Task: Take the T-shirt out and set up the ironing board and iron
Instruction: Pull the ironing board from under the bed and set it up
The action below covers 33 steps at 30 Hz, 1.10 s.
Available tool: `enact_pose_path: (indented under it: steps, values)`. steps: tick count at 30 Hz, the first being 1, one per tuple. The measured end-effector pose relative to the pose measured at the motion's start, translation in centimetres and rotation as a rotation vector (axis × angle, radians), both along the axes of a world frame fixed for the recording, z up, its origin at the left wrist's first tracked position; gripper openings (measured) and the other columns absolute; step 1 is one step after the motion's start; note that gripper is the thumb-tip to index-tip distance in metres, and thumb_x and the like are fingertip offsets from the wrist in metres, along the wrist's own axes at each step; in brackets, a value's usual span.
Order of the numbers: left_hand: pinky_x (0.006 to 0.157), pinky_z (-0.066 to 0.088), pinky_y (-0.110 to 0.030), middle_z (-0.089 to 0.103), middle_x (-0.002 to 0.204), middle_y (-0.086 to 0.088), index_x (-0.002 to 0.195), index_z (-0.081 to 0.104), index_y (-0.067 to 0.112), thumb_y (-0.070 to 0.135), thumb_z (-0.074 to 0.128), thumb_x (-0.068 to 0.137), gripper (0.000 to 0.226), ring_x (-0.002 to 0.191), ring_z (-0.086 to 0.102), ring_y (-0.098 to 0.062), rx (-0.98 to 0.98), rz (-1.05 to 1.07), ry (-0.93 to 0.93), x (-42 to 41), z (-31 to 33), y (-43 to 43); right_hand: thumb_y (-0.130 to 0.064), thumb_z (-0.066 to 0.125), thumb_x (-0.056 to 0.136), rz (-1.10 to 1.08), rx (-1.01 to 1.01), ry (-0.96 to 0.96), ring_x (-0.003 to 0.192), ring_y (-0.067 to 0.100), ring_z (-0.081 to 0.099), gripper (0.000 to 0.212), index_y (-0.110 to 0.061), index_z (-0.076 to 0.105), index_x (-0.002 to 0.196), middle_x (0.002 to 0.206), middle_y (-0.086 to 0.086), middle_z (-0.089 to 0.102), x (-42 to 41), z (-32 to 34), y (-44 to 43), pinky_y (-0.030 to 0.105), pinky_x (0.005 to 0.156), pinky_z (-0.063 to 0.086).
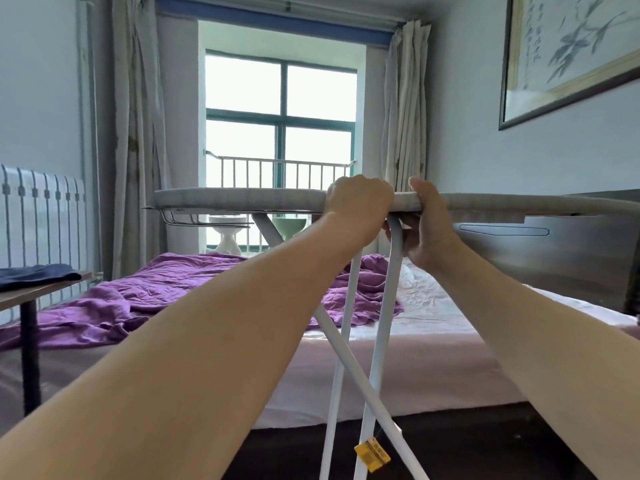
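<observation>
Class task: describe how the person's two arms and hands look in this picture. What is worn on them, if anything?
Both forearms are bare: no sleeves reach into view. The left hand and right hand wear no gloves. No watch, bracelet or ring shows on the parts visible, though some fingers are hidden behind the ironing board.

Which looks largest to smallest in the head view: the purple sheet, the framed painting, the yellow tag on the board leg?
1. Purple sheet, spread across the bed.
2. Framed painting; cut off by the picture edge, so its full size is unsure.
3. Yellow tag, clearly smallest though nearest the camera.
</observation>
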<state>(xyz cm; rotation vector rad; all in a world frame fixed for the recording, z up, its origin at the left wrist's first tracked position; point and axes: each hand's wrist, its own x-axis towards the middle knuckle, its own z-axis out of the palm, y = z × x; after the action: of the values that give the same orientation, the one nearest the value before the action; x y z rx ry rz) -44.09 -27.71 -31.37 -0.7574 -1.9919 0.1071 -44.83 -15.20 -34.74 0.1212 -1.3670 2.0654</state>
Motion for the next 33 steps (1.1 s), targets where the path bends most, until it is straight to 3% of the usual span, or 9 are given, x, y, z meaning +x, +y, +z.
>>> enact_pose_path:
  steps: [4, 8, 10, 12, 15, 18, 23, 30, 33]
  values:
    - [0.071, 0.043, -0.037, 0.066, 0.093, -0.008, 0.101, 0.058, 0.008, -0.002, 0.051, 0.084, 0.021, 0.089, 0.063, -0.031, 0.000, -0.023, -0.001, 0.1, -0.4, 0.8, -0.055, 0.060, 0.080, 0.049, -0.032, 0.015, 0.095, 0.024, 0.061, 0.053, -0.010, 0.057, 0.109, 0.093, 0.008, 0.064, 0.3, -0.1, 1.3, 0.039, 0.094, 0.051]
    - [0.072, 0.045, -0.039, 0.055, 0.081, -0.004, 0.098, 0.058, 0.010, -0.004, 0.052, 0.082, 0.022, 0.090, 0.062, -0.031, 0.026, -0.047, -0.009, 0.1, -0.1, 1.2, -0.058, 0.059, 0.080, 0.073, -0.023, 0.047, 0.095, 0.024, 0.062, 0.057, -0.007, 0.057, 0.108, 0.093, 0.010, 0.064, 0.1, -0.3, 2.3, 0.040, 0.092, 0.052]
    - [0.069, 0.043, -0.038, 0.062, 0.086, -0.005, 0.096, 0.058, 0.011, -0.004, 0.052, 0.080, 0.023, 0.092, 0.062, -0.032, 0.020, -0.032, -0.013, 0.1, -0.2, 1.3, -0.059, 0.070, 0.068, 0.169, 0.074, 0.029, 0.095, 0.024, 0.059, 0.068, -0.007, 0.057, 0.110, 0.096, 0.009, 0.061, 0.5, -0.4, 3.2, 0.041, 0.090, 0.052]
    - [0.068, 0.042, -0.037, 0.067, 0.095, -0.007, 0.099, 0.060, 0.011, -0.004, 0.052, 0.080, 0.025, 0.094, 0.063, -0.033, 0.033, -0.010, -0.008, -0.1, -0.3, 1.1, -0.047, 0.087, 0.048, 0.345, 0.213, -0.045, 0.096, 0.023, 0.055, 0.076, -0.009, 0.058, 0.107, 0.100, 0.007, 0.057, 1.1, -0.2, 4.4, 0.040, 0.093, 0.049]
    - [0.069, 0.044, -0.037, 0.067, 0.099, -0.008, 0.103, 0.060, 0.010, -0.002, 0.053, 0.080, 0.027, 0.096, 0.063, -0.034, 0.039, 0.012, -0.004, -0.2, -0.3, 1.1, -0.005, 0.079, 0.061, 0.457, 0.326, -0.140, 0.098, 0.022, 0.056, 0.050, -0.008, 0.055, 0.105, 0.102, 0.007, 0.055, 1.3, 0.3, 5.4, 0.033, 0.087, 0.055]
    - [0.070, 0.044, -0.037, 0.067, 0.098, -0.008, 0.102, 0.060, 0.010, -0.003, 0.053, 0.080, 0.026, 0.096, 0.063, -0.033, 0.028, 0.009, 0.006, 0.1, -0.4, 1.4, 0.013, 0.049, 0.087, 0.216, 0.244, -0.236, 0.080, 0.017, 0.059, 0.021, -0.005, 0.059, 0.091, 0.089, 0.008, 0.058, 0.5, 0.8, 4.4, 0.025, 0.068, 0.057]
    - [0.068, 0.045, -0.037, 0.054, 0.078, -0.004, 0.102, 0.058, 0.009, -0.001, 0.050, 0.085, 0.021, 0.085, 0.062, -0.028, 0.044, -0.036, -0.029, 0.1, -1.5, 1.9, 0.004, 0.049, 0.094, -0.196, 0.111, -0.266, 0.062, 0.012, 0.051, 0.023, -0.009, 0.054, 0.076, 0.073, 0.005, 0.054, -0.9, 0.2, 5.5, 0.018, 0.049, 0.052]
    - [0.067, 0.049, -0.038, 0.066, 0.092, -0.007, 0.108, 0.053, 0.006, -0.001, 0.047, 0.087, 0.022, 0.083, 0.065, -0.028, 0.062, -0.041, -0.045, -1.6, -3.7, 1.7, 0.020, 0.042, 0.087, -0.306, 0.179, -0.261, 0.064, 0.014, 0.047, 0.036, -0.010, 0.051, 0.070, 0.069, 0.006, 0.049, -0.6, -1.5, 9.8, 0.024, 0.064, 0.045]
    - [0.070, 0.049, -0.038, 0.067, 0.093, -0.008, 0.108, 0.054, 0.006, 0.000, 0.052, 0.086, 0.022, 0.084, 0.065, -0.028, 0.039, -0.038, -0.064, -1.5, -3.9, 2.5, 0.019, 0.041, 0.088, -0.347, 0.205, -0.347, 0.061, 0.014, 0.045, 0.036, -0.012, 0.049, 0.071, 0.070, 0.006, 0.047, -0.7, -1.7, 10.2, 0.018, 0.053, 0.045]
